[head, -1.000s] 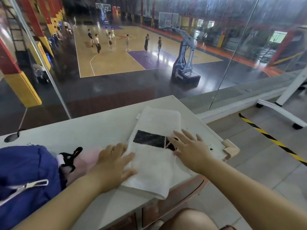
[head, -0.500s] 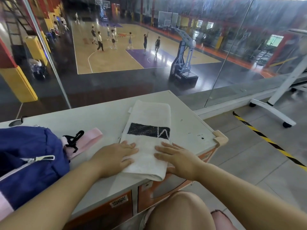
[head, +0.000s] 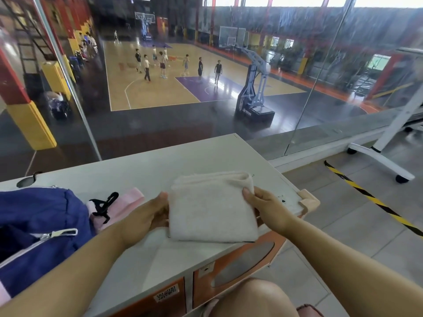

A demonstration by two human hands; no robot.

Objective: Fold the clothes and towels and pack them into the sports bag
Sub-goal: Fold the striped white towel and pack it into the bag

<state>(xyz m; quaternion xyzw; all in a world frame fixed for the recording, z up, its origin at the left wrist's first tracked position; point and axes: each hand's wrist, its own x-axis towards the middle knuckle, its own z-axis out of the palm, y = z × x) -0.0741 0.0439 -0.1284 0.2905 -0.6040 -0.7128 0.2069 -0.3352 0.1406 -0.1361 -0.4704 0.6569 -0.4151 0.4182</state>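
Observation:
A white towel lies folded into a thick, roughly square stack near the front edge of the grey table. My left hand holds its left edge, thumb at the top and fingers tucked under. My right hand grips its right edge, thumb on top and fingers beneath. The towel's black patch is hidden inside the fold. The blue sports bag with a pink strap and a black clip sits at the left of the table, its zip open.
A glass wall stands right behind the table, with a basketball court below it. A pale corner guard caps the table's right corner. A white wheeled stand leg and yellow-black floor tape lie to the right. My knee is under the table's front.
The towel lay long with its black patch showing and both hands flat on its near end. It is now folded in half, patch hidden, with both hands gripping its sides.

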